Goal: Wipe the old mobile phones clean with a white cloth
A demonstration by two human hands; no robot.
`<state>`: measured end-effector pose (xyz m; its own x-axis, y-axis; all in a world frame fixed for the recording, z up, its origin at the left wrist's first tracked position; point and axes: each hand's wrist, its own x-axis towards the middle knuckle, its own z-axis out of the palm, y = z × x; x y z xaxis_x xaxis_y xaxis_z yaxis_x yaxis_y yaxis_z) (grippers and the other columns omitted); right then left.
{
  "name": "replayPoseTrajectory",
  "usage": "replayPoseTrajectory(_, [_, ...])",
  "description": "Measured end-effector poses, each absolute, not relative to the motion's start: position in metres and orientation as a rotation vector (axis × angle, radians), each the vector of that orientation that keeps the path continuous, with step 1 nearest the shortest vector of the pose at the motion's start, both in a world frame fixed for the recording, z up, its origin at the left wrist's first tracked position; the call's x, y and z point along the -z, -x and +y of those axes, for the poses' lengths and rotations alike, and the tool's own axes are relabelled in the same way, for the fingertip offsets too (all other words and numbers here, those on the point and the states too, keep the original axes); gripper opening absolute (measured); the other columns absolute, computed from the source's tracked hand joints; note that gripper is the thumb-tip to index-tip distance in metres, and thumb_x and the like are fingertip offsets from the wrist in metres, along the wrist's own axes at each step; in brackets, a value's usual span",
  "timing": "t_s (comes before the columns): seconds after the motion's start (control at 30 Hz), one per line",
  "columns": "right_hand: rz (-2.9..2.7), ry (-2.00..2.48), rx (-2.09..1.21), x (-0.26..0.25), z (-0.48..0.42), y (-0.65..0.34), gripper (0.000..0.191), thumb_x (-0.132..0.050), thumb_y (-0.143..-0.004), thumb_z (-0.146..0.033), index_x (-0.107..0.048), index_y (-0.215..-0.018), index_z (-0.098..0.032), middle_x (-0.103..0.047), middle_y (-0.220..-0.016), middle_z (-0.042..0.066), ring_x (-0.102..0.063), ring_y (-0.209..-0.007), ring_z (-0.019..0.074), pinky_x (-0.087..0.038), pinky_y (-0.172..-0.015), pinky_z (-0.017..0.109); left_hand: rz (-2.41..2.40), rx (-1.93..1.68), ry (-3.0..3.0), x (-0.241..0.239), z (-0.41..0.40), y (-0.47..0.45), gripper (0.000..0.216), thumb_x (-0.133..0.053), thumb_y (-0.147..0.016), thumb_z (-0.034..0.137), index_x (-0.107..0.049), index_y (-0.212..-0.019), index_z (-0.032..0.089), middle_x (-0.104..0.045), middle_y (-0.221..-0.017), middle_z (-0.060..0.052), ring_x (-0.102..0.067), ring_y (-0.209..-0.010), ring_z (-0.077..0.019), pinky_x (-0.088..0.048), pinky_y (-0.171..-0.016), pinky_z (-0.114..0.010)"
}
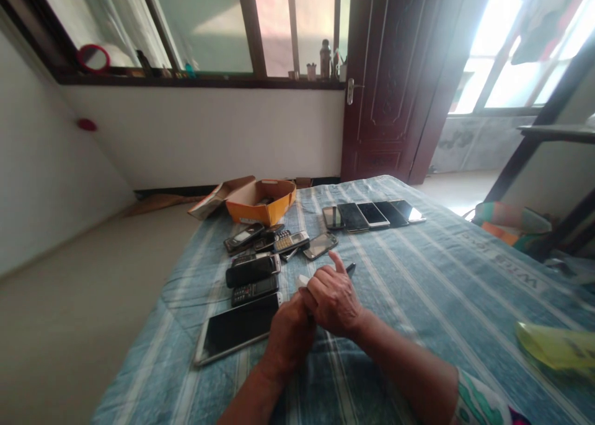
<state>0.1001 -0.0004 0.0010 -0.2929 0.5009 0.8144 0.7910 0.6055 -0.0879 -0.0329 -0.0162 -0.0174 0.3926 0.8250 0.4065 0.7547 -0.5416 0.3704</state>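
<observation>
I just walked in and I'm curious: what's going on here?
A person's left hand and right hand meet around something mostly hidden, a white bit showing. To the left lie jumbled phones and a large dark-screened device; farther back, a row of phones lies on the striped cloth, and an orange box stands open.

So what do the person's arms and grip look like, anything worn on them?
The left grip and right grip are bare hands without gloves. The right arm wears a pale sleeve patterned in green, with some magenta near the bottom edge; the left arm shows no sleeve.
</observation>
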Motion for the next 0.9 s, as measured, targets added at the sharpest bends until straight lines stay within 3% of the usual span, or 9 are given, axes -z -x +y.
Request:
replayPoseTrajectory(0.43, [-1.795, 1.257, 0.488, 0.008, 0.031, -0.15, 0.04, -0.041, -0.095, -0.026, -0.046, -0.056, -0.02, -0.048, -0.054, -0.004, -0.046, -0.057, 0.0122, -0.027, -0.103, 0.039, 1.595, -0.633, -2.519, 0.005, -0.025, 0.031, 0.011, -0.054, -0.083, 0.014, -0.053, -0.073, 0.019, -0.062, -0.075, -0.003, -0.062, -0.067, -0.0178, -0.045, -0.062, -0.026])
replayPoseTrajectory(0.9, [-1.948, 1.038, 0.404, 0.001, -0.001, -0.1, 0.035, -0.042, -0.093, -0.025, -0.045, -0.059, -0.021, -0.046, -0.056, -0.004, -0.046, -0.059, 0.0132, -0.029, -0.104, 0.041, 1.404, -0.872, -2.544, 0.016, -0.023, 0.033, 0.014, -0.041, -0.087, 0.016, -0.055, -0.086, 0.019, -0.065, -0.078, -0.004, -0.064, -0.073, -0.017, -0.049, -0.066, -0.026])
